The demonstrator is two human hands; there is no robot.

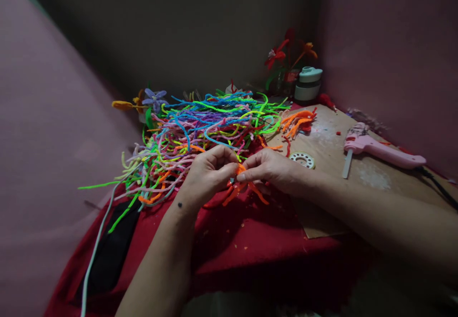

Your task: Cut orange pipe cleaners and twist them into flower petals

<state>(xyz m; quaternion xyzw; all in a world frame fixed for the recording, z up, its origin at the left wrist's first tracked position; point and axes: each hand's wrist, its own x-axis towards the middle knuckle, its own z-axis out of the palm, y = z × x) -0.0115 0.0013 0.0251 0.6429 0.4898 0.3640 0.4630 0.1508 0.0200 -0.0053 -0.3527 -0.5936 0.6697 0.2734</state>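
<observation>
Both hands meet above the front of a red-covered table (246, 240). My left hand (214, 169) pinches the near side of a small bundle of orange pipe cleaners (234, 194). With thumb and forefinger, my right hand (266, 169) grips the same orange bundle from the right. Orange fuzzy ends spread out below the fingers, with some red ones among them. The fingers partly hide where the stems join. Just behind lies a large heap of pipe cleaners (211, 121) in blue, green, pink, purple and yellow.
Right of my hands, a brown board (322, 226) holds a pink glue gun (386, 150), a round white disc with holes (302, 160) and orange pipe-cleaner pieces (296, 122). Behind are a lidded container (308, 84) and red flowers (276, 56). A white cable (95, 255) crosses a black flat object (110, 255) at left.
</observation>
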